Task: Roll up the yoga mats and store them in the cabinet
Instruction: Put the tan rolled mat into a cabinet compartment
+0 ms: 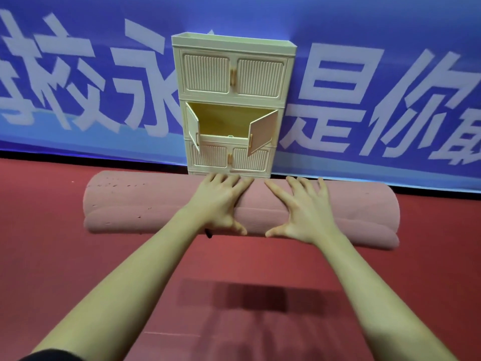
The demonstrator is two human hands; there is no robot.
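While the pink yoga mat (161, 201) is lying rolled into a thick cylinder on the red floor (52, 256), the person is pressing both palms flat on its top, near the middle of its length. The left hand (221, 201) is resting with fingers spread and straight, thumb reaching down the near side of the roll; the right hand (302, 207) is mirroring it just beside, fingers splayed and gripping nothing. Neither hand is curling round the mat. The roll is sitting at the far edge of the floor, just in front of the cream cabinet (231, 74), which is standing against the blue banner (390, 74). The cabinet's middle compartment (223, 121) is standing open, both its doors swung outward; the upper and lower doors are closed.

The rolling is looking finished or nearly so, with a loose flap of mat showing along the near underside. The risk from here is the roll springing open as soon as the flat palms lift, since nothing is binding it. A second worry is fit: the roll is appearing far longer than the open compartment is wide, so pushing it in sideways would likely be jamming against the doors or tipping the light cabinet.
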